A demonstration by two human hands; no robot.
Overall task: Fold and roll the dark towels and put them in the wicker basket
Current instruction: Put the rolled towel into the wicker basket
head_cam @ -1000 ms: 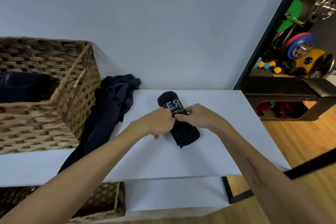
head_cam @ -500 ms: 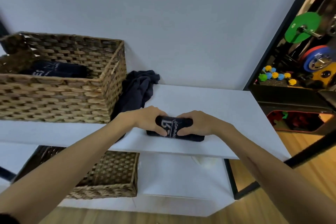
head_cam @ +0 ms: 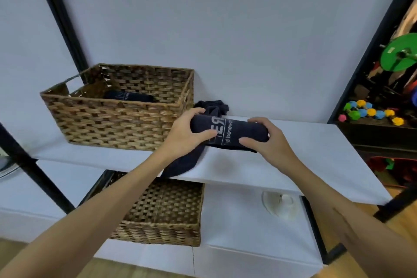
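Now both hands are gripping a rolled dark towel [head_cam: 234, 132] just above the white shelf [head_cam: 316, 156]: the left hand [head_cam: 188, 134] is wrapping its left end, the right hand [head_cam: 266, 140] is curling round its right end. Half a second ago the roll was lying lower on the shelf; it is now nearer the wicker basket [head_cam: 117, 119], beside a loose dark towel [head_cam: 182, 162].

Two bare forearms enter from the near edge, no sleeves visible up to the frame border. Left hand [head_cam: 185, 133] and right hand [head_cam: 268, 140] carry no gloves, rings, watch or wristband. Fingers [head_cam: 249, 142] are uncovered; nails short and unpainted where visible.
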